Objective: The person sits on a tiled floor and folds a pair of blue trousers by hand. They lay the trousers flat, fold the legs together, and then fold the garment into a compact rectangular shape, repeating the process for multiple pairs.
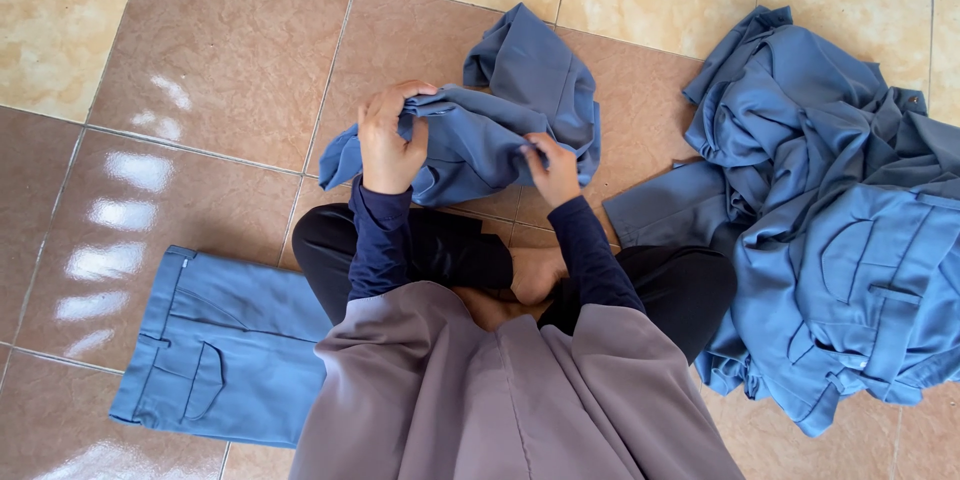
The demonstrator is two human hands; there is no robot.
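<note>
Fingers (400, 105) of the left hand (388, 145) are clenched on a bunched fold at the left end of a crumpled blue garment (500, 120), the fold pinched tight at the fingertips. Farthest left on the tiled floor (200, 70), a folded pair of blue trousers (215, 350) lies flat, its pocket and waistband facing up, partly covered at its right edge by the person's grey outer cloth (500, 400). Just right of it, the dark blue sleeves (380, 240) run up from the lap to both hands. The crumpled blue garment sits on the floor directly ahead of the crossed legs in black trousers (450, 250), its left end lifted in the left hand and its upper part heaped toward the top of the view. The right hand (553, 172) grips the same garment at its lower right edge, fingers closed on the cloth. A bare foot (535, 275) shows between the legs. Farthest right, well apart from the held garment, a loose pile of blue garments (830, 210) lies unfolded on the floor, with pockets and seams visible on the topmost piece.
</note>
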